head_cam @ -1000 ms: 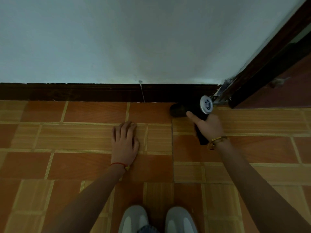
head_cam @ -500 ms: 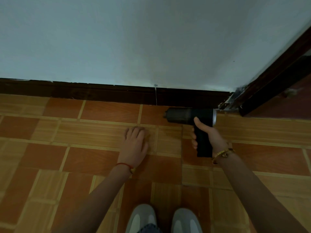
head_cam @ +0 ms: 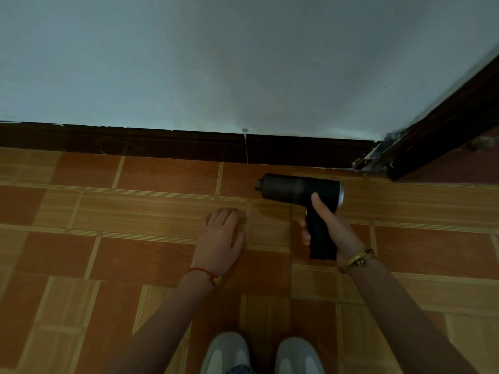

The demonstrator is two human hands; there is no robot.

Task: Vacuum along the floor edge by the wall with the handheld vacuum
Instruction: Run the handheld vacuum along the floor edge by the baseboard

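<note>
A black pistol-shaped handheld vacuum (head_cam: 294, 188) lies level just above the tiled floor, its nozzle pointing left, parallel to the dark skirting board (head_cam: 162, 143) and a short way in front of it. My right hand (head_cam: 332, 230) grips its handle, thumb up against the barrel. My left hand (head_cam: 222, 236) rests on the floor to the left of the vacuum, its fingers bent against the tiles, holding nothing.
A pale wall (head_cam: 243, 63) rises above the skirting. A dark door frame (head_cam: 445, 125) slants off at the right, with chipped paint at its foot. My two grey shoes (head_cam: 259, 354) stand at the bottom edge. Orange and tan tiles (head_cam: 108, 252) stretch left.
The vacuum has turned from facing the wall to lying sideways with its nozzle to the left, and has come slightly away from the corner. My left hand's fingers have bent a little.
</note>
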